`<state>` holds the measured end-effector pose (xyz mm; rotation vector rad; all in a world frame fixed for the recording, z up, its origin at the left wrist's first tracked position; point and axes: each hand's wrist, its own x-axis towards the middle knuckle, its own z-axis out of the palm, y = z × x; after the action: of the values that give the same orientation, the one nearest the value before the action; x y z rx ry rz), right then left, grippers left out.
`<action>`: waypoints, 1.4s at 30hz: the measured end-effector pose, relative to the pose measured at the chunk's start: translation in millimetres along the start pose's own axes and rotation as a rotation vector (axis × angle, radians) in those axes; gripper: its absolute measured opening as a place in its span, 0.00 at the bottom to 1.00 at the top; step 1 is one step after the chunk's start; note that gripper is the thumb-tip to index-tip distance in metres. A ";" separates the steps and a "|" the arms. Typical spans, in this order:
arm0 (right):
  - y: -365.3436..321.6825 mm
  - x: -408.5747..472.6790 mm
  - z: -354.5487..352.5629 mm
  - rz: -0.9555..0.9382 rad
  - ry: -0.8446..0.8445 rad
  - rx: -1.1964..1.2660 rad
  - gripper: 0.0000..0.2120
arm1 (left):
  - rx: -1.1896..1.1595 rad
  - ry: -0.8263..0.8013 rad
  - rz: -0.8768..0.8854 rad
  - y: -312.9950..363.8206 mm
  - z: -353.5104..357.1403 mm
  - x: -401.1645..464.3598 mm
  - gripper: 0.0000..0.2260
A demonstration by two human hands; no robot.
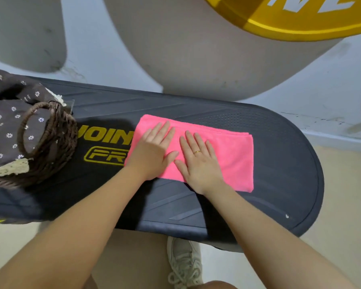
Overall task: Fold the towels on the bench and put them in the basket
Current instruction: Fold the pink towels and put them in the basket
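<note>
A pink towel (231, 155), folded into a rectangle, lies flat on the dark bench (279, 163) right of its yellow lettering. My left hand (152, 151) presses flat on the towel's left part with straight fingers. Beside it, my right hand (198, 161) lies flat on the towel's middle, fingers spread, a ring on one finger. The two thumbs nearly touch. At the bench's left end stands a brown wicker basket (56, 147) with a flower-print cloth lining and a looped handle.
The bench's rounded right end (313, 174) and front edge drop to a beige floor. A white shoe (183, 261) shows below the bench. A wall with grey shapes rises behind, and a yellow curved object (290, 19) hangs at the top right.
</note>
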<state>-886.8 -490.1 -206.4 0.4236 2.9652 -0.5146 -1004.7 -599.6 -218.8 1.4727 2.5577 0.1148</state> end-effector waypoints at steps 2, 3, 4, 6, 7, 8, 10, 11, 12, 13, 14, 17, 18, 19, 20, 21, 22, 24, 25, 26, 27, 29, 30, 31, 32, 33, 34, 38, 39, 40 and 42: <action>13.0 -2.0 2.5 0.025 -0.007 -0.094 0.38 | -0.013 0.041 -0.027 -5.2 1.8 -1.7 0.38; 23.5 -5.1 1.0 0.067 -0.009 -0.119 0.38 | -0.010 0.050 -0.027 -4.4 1.0 -2.5 0.41; 35.8 -9.1 -1.7 0.128 -0.002 -0.137 0.39 | -0.009 0.029 -0.038 -3.0 0.1 -3.3 0.44; 60.1 -20.1 -8.4 0.270 0.016 -0.156 0.40 | -0.007 -0.043 -0.081 -0.6 -1.7 -3.9 0.50; 70.0 -26.8 -12.5 0.333 0.013 -0.155 0.40 | 0.003 -0.067 -0.108 0.1 -1.5 -3.9 0.52; 77.6 -32.4 -16.7 0.384 0.004 -0.147 0.39 | 0.009 -0.080 -0.138 0.7 -2.5 -3.7 0.53; 86.0 -38.5 -23.1 0.458 -0.035 -0.125 0.35 | 0.006 -0.101 -0.190 1.9 -5.9 -2.7 0.52; 86.7 -39.4 -26.0 0.482 -0.059 -0.112 0.32 | 0.005 -0.124 -0.211 3.1 -7.9 -1.7 0.51; 85.0 -39.9 -29.5 0.499 -0.076 -0.086 0.32 | 0.005 -0.147 -0.227 4.3 -10.1 -0.7 0.48; 81.3 -40.9 -33.6 0.516 -0.074 -0.046 0.32 | 0.001 -0.162 -0.241 6.0 -12.9 0.0 0.46; 77.1 -41.8 -37.7 0.535 -0.048 0.003 0.31 | -0.005 -0.167 -0.255 7.7 -15.4 1.0 0.44; 69.0 -45.0 -46.3 0.624 0.137 0.188 0.25 | -0.018 -0.130 -0.247 14.4 -21.0 2.1 0.38; 67.1 -45.3 -47.9 0.672 0.199 0.277 0.21 | -0.012 -0.100 -0.208 18.5 -22.1 1.3 0.36; 65.2 -45.4 -49.7 0.721 0.243 0.367 0.17 | -0.007 -0.079 -0.153 24.1 -22.5 0.3 0.35; 63.9 -44.8 -50.7 0.773 0.262 0.451 0.14 | -0.013 -0.068 -0.091 31.4 -23.2 -0.7 0.34; 62.1 -44.1 -52.6 0.827 0.258 0.524 0.13 | -0.028 -0.075 -0.034 39.3 -22.6 -1.4 0.34; 61.7 -42.6 -52.9 0.878 0.247 0.593 0.14 | -0.046 -0.091 0.012 47.1 -21.8 -1.6 0.34; 60.1 -37.5 -57.0 0.977 0.214 0.769 0.19 | -0.059 -0.115 0.065 57.8 -17.8 -0.4 0.36; 60.0 -35.5 -60.6 1.005 0.199 0.873 0.18 | -0.050 -0.117 0.074 60.1 -15.4 0.6 0.36; 60.3 -33.4 -63.6 1.023 0.183 0.971 0.15 | -0.037 -0.121 0.072 60.7 -13.3 1.7 0.36; 58.2 -32.7 -70.0 1.031 0.146 1.048 0.12 | -0.023 -0.127 0.063 60.0 -10.5 3.0 0.36; 52.2 -31.1 -82.1 0.989 0.051 1.095 0.08 | -0.001 -0.127 0.051 58.9 -6.4 4.4 0.37; 49.8 -29.5 -86.1 0.946 0.035 1.098 0.06 | 0.003 -0.128 0.049 58.7 -6.6 5.1 0.37; 46.1 -27.4 -89.6 0.892 0.039 1.113 0.04 | -0.016 -0.136 0.049 57.6 -5.2 6.5 0.37; 40.6 -24.5 -92.0 0.835 0.055 1.133 0.04 | -0.074 -0.144 0.053 56.2 -6.8 7.3 0.35; 33.9 -20.7 -94.2 0.777 0.071 1.163 0.06 | -0.201 -0.140 0.047 54.5 -8.8 7.7 0.32; 28.0 -16.0 -93.8 0.725 0.078 1.203 0.08 | -0.403 -0.102 0.030 53.7 -13.7 6.6 0.28; -14.5 7.0 -91.2 0.542 0.025 1.359 0.14 | -1.395 0.126 -0.231 52.5 -48.0 -13.9 0.13; -26.3 13.7 -85.8 0.516 0.012 1.352 0.17 | -1.485 0.149 -0.284 48.3 -51.6 -17.7 0.12; -36.6 19.7 -78.8 0.498 0.001 1.322 0.19 | -1.485 0.166 -0.324 42.8 -53.0 -19.9 0.11; -54.3 28.8 -64.5 0.469 -0.023 1.248 0.20 | -1.414 0.173 -0.385 29.6 -52.0 -25.2 0.10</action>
<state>-933.4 -509.7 -133.0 1.0914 1.9920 -2.1500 -977.6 -605.1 -160.0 0.3996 1.8519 1.5893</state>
